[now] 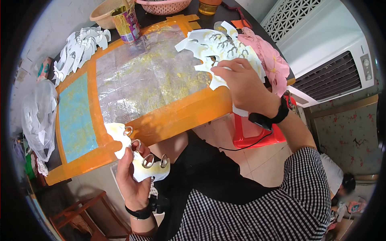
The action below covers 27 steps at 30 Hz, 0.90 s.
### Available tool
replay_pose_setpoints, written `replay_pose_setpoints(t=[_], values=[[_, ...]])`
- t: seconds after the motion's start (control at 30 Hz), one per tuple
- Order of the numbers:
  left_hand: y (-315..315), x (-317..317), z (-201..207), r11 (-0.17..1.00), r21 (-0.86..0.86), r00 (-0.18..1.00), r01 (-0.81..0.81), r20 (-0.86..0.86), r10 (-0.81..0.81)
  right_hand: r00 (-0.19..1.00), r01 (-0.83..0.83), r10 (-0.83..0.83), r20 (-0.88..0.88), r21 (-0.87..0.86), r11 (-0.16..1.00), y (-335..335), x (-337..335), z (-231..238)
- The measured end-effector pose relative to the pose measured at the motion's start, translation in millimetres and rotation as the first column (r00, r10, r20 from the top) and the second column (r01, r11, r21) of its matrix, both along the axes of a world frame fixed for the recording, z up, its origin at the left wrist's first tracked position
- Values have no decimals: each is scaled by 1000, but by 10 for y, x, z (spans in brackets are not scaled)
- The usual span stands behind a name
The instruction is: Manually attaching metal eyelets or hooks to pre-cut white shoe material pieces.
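Observation:
Near the table's front edge, my left hand (134, 188) grips a white cut-out piece (152, 172) with wavy edges and yellowish smears. Several silver metal rings (148, 161) stand up from its surface. At the right of the table, my right hand (251, 88) reaches over white cut-out sheets (203, 40), its fingers bent together above them. Small dark metal pieces (232, 51) lie scattered on those sheets. Whatever my right fingertips hold, if anything, is hidden.
Orange tape (181, 124) edges the smeared clear sheet (148, 76) on the table. Behind stand a stained can (125, 26) and a pink basket (165, 7). More white cut-outs (82, 46) lie left, above a plastic bag (40, 116). Pink cloth (269, 60) and a red stool (257, 141) are right.

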<state>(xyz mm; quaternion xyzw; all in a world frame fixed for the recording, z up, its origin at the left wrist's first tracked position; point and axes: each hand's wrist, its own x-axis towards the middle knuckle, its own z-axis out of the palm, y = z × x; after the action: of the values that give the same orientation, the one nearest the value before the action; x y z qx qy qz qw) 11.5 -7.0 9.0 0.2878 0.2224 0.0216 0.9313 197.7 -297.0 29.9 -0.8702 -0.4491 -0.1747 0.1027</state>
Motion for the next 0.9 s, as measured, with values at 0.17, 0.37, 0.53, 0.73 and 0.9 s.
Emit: replay_pose_setpoints(t=[0.17,0.37,0.53,0.73,0.9], values=[[238,111,66,993,119,993,-14,114,0,992,-63,76,-96,126,990,-165,230,-48],[741,545,216,880,467,992,-89,123,35,853,201,50,-520,415,887,-271,104,92],[1232,823,61,770,637,999,-50,22,46,992,123,-115,-57,158,980,-399,82,22],[1514,744,-180,526,839,987,-141,79,138,970,242,-241,-31,31,970,-377,-76,-61],[742,466,124,-62,880,854,-471,472,218,939,306,-277,-202,128,943,-303,-149,24]])
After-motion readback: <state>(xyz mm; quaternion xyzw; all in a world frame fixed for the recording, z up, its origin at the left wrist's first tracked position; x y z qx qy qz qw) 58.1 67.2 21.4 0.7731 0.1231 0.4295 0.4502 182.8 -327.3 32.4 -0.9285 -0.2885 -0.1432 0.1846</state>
